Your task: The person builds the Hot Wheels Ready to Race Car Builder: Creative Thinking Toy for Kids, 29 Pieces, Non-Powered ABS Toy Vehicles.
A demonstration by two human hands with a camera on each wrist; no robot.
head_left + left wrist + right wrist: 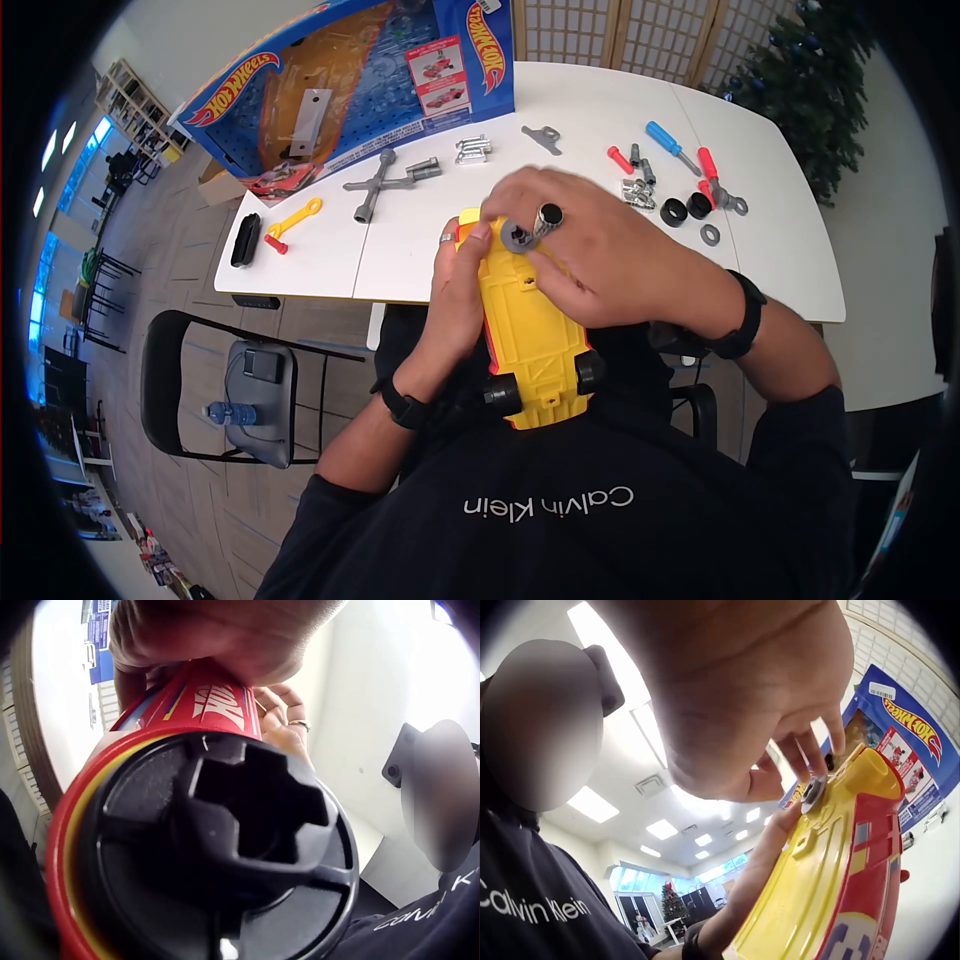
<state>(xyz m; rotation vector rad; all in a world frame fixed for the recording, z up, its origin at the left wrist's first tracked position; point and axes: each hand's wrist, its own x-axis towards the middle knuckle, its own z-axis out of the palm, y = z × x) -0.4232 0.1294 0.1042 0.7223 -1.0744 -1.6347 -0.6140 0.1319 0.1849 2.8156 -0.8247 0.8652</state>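
A yellow and red toy car lies upside down over the lap, its yellow underside facing up. My left hand grips the car along its side near the far end. With curled fingers, my right hand pinches a round grey washer-like piece with a dark centre, against the underside at that end. Two black wheels are on the near end. The left wrist view is filled by a black hub close up, with the red body behind it.
On the white table lie a grey cross wrench, yellow wrench, blue screwdriver, black tyres and several small parts. A large Hot Wheels box stands at the back left. A folding chair is at left.
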